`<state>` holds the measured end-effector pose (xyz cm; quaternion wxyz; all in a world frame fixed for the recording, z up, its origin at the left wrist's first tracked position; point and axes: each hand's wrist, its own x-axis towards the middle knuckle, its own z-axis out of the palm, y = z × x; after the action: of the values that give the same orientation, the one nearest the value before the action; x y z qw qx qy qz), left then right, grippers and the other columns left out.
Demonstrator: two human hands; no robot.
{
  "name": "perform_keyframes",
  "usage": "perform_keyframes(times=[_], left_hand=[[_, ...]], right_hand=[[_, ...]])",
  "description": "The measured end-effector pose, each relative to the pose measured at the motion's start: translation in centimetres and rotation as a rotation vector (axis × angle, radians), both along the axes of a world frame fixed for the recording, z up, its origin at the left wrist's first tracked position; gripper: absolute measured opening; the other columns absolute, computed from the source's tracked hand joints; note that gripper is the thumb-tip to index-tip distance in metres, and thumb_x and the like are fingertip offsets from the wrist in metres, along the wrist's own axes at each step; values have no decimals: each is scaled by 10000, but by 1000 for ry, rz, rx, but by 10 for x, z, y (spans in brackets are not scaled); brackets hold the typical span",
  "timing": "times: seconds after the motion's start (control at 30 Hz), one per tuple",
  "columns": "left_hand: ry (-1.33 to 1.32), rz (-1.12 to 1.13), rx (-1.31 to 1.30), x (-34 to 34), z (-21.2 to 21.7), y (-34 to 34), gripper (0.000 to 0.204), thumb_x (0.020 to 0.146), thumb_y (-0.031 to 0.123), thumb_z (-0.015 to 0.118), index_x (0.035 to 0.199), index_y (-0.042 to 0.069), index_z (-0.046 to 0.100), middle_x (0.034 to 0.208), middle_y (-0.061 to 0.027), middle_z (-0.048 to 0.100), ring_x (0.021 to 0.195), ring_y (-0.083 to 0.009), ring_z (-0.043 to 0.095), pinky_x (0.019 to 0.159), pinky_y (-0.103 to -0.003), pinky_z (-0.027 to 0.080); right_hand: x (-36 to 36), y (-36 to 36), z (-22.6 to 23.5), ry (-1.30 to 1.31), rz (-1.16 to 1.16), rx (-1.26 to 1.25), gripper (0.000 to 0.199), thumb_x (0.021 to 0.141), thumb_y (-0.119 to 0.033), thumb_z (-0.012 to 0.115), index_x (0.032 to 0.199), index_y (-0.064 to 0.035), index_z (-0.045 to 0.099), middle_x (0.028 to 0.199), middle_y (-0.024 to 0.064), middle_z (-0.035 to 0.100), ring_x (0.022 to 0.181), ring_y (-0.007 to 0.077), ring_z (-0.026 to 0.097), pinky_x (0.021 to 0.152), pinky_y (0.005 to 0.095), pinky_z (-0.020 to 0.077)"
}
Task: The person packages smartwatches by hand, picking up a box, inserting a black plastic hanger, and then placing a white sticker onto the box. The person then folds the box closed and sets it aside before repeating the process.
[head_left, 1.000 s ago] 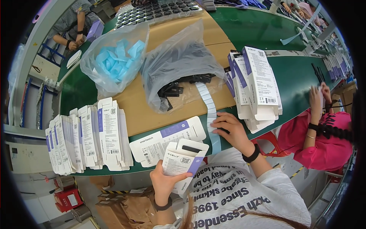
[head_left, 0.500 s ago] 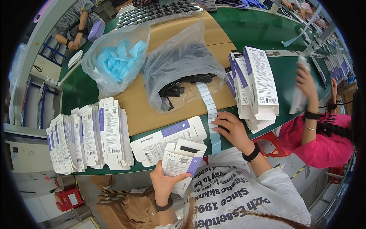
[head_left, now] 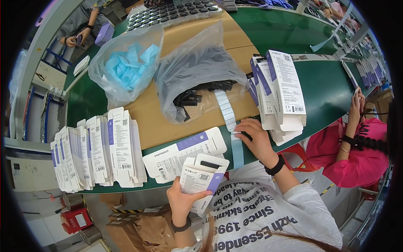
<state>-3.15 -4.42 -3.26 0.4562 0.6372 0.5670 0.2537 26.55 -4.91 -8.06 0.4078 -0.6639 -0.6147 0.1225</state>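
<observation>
My left hand grips a slim white-and-purple carton at the table's front edge. The carton's upper end is open, and a dark slot shows in it. Beside it, my right hand has thumb and forefinger closed at the edge of a strip of pale blue labels. A dark patch shows under those fingers; I cannot make out what it is. The strip runs from a grey plastic bag of black parts down over the table edge. Behind the held carton, another carton lies flat.
Rows of cartons stand at the left; more cartons lean together at the right. A clear bag holds light blue scraps. Behind are a tray of black pieces and a co-worker in pink sits close on the right.
My right hand has shifted slightly up along the label strip. The co-worker's raised arm on the right has come down, and the white carton it held is away from the near table.
</observation>
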Motion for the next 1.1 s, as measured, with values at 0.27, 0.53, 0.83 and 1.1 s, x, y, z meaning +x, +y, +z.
perform_keyframes(times=[0.27, 0.53, 0.83, 1.1], left_hand=[[12, -4, 12, -3, -3, -1, 680, 514, 343, 991, 933, -44, 622, 861, -177, 743, 776, -200, 737, 698, -309, 565], [299, 5, -16, 9, -1, -1, 680, 538, 326, 978, 984, -43, 623, 883, -169, 739, 796, -192, 717, 728, -309, 558], [443, -111, 263, 25, 7, -11, 703, 539, 511, 935, 855, -12, 587, 719, -167, 699, 618, -283, 702, 559, -329, 536], [357, -103, 521, 23, 0, -16, 663, 597, 589, 879, 691, 72, 475, 487, -55, 540, 375, -225, 522, 396, -303, 422]], right_hand=[[-2, -5, 0, 97, -40, -86, 178, 752, -47, 793, 827, -51, 632, 1064, 78, 716, 1171, 296, 619, 942, 386, 518], [-2, -22, 45, -171, 141, -65, 195, 747, -60, 799, 796, -51, 610, 1081, 71, 719, 1124, 303, 649, 937, 417, 525], [-32, -18, 109, -29, 295, -224, 193, 761, -94, 785, 850, -70, 615, 832, 67, 639, 800, 245, 635, 658, 359, 508], [-51, -13, 108, -390, 297, -194, 207, 761, -131, 781, 831, -81, 593, 790, 23, 613, 780, 225, 597, 651, 357, 494]])
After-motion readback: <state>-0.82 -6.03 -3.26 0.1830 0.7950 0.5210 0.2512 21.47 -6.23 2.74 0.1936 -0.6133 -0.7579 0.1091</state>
